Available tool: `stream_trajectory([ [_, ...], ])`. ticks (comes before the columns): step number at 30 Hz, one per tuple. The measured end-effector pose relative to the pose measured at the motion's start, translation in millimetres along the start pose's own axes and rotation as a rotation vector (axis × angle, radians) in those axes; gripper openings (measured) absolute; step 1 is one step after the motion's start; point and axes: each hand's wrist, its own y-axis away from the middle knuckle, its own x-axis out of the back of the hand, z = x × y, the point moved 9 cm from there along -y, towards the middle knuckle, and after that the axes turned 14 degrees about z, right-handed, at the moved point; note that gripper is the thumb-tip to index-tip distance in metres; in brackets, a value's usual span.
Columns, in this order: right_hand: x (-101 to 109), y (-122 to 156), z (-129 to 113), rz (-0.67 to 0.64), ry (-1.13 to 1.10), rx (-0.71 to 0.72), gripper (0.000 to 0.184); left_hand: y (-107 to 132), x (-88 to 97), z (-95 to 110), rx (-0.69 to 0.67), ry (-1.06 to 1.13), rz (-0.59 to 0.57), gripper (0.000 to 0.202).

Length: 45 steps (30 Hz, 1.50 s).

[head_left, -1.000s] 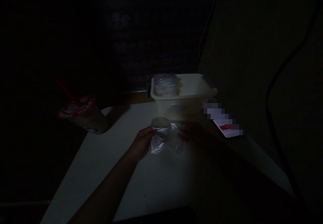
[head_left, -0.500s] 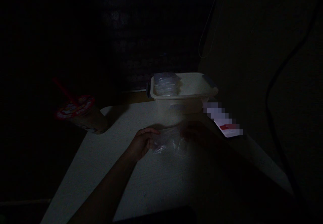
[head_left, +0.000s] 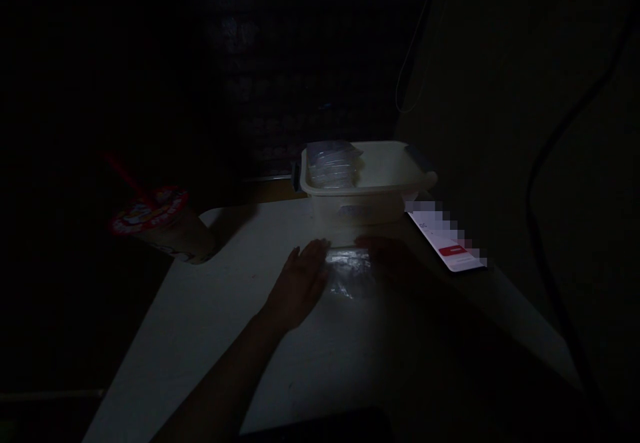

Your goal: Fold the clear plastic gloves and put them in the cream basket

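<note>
The scene is very dark. A small clear plastic bag (head_left: 351, 272) lies flat on the white table (head_left: 210, 336). My left hand (head_left: 300, 283) rests flat beside it with fingers stretched out, touching its left edge. My right hand (head_left: 393, 260) sits in deep shadow at the bag's right edge; it looks flat, but its fingers are hard to make out. Just behind the bag stands a cream plastic tub (head_left: 385, 186) with a stack of clear bags (head_left: 333, 163) in its left half.
A sealed drink cup (head_left: 160, 223) with a red straw stands at the table's left edge. A phone (head_left: 450, 246) with a lit screen lies right of the tub. Cables hang down the dark wall at the right.
The bag was held up and crumpled between both hands; now it lies flat on the table, and my left hand has opened and pressed down beside it.
</note>
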Motion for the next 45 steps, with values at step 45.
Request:
stream_trajectory([
  [45, -30, 33, -23, 0.175, 1.094, 0.401, 0.048, 10, -17.4, 0, -0.052, -0.524, -0.159, 0.051],
])
